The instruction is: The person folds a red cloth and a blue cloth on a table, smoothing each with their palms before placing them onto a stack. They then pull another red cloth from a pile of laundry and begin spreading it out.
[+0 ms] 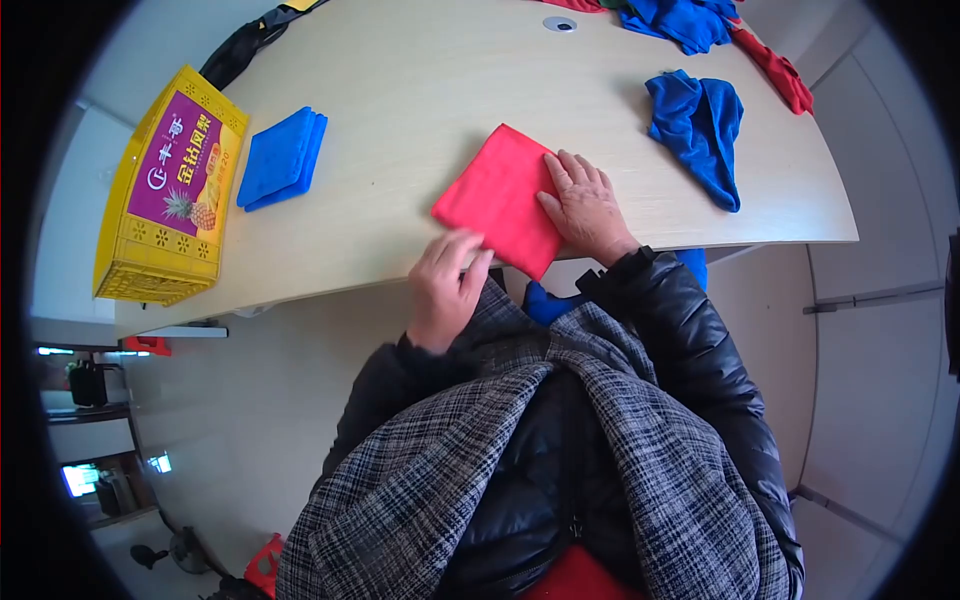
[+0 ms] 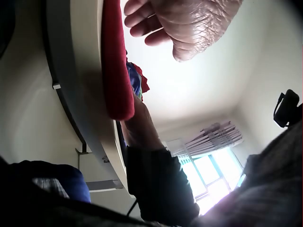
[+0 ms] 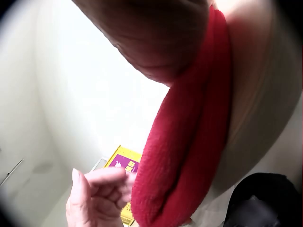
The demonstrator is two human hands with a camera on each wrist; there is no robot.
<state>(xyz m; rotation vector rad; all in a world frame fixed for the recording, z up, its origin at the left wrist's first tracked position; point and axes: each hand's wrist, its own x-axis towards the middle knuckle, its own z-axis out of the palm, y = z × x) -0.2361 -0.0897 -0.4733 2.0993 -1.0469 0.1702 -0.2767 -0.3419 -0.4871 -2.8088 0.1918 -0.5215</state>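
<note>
A red cloth (image 1: 502, 196), folded into a thick square, lies at the front edge of the table with one corner jutting past it. On its right side rests my right hand (image 1: 590, 208), fingers laid flat. My left hand (image 1: 443, 284) hovers by the near left side of the cloth, its fingers loosely bent and holding nothing. In the left wrist view this hand (image 2: 189, 23) is raised above the cloth (image 2: 116, 71). The right wrist view shows folded layers along the side of the red cloth (image 3: 182, 151), with the palm of my right hand (image 3: 151, 38) pressed on top.
Left on the table (image 1: 390, 110) are a folded blue cloth (image 1: 278, 160) and a yellow crate (image 1: 165, 190) with a pineapple label. A crumpled blue cloth (image 1: 697, 130) lies to the right. More blue and red cloths (image 1: 685, 22) are heaped at the far right edge.
</note>
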